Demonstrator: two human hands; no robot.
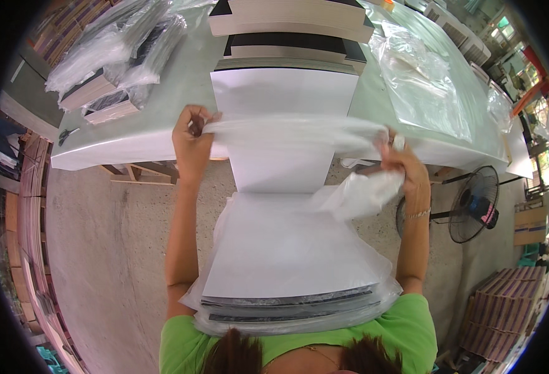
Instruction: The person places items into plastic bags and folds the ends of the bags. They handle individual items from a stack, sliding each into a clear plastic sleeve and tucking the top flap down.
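Your left hand [192, 134] and right hand [399, 159]: both fisted, pinching mouth of clear plastic bag [299, 131], stretched crosswise at frame centre. Stack of white-faced boards [287, 249] lies below hands, long axis toward table [162, 134]. Hands equally near.

A long pale green worktop [181, 93] on wooden legs stretches ahead, beyond the hands. Bare grey concrete floor [106, 249] lies below them. A black standing fan [473, 202] sits just right of the right hand. Stacked brown boards [501, 305] rest lower right. Daylight brightens the far right.
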